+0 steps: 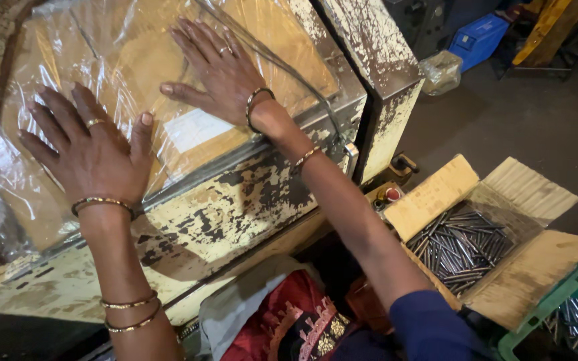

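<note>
Both palms flat, fingers spread, gripping nothing: my left hand point(91, 150) and right hand point(219, 70) press the plastic-wrapped brown sheet point(135, 63) on the chipped bench point(235, 200). Slippery film could slide under me.

I see clear plastic sheet point(135, 53) over tan cardboard, a cream machine face point(222, 207) with black chipped patches, grey metal rods point(459, 247) in a brown carton point(530, 267), a green crate point(556, 307), and a blue box point(479, 37).

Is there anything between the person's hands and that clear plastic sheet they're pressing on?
Nothing visible. The left hand and right hand both lie flat, fingers spread, directly on the clear plastic sheet, which covers brown cardboard on the worn yellow machine.
</note>
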